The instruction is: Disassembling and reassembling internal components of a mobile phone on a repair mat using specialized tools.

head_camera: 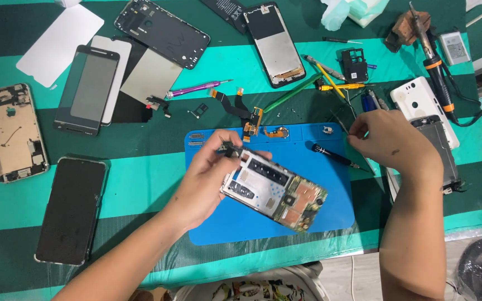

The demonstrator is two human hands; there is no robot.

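Observation:
My left hand [207,178] holds an opened phone chassis [274,192] by its upper left corner, tilted above the blue repair mat [313,223]; its circuit boards and metal shields face up. My right hand [389,139] hovers at the mat's right edge with fingers pinched on thin tweezers [346,124]. A black screwdriver [335,156] lies on the mat just left of that hand.
A green striped cloth [140,184] covers the table. Phone frames, screens and back covers lie around, including a dark phone [72,209] at the left and a white phone [424,107] at the right. Flex cables [252,120], tools and a soldering iron [436,61] sit at the back.

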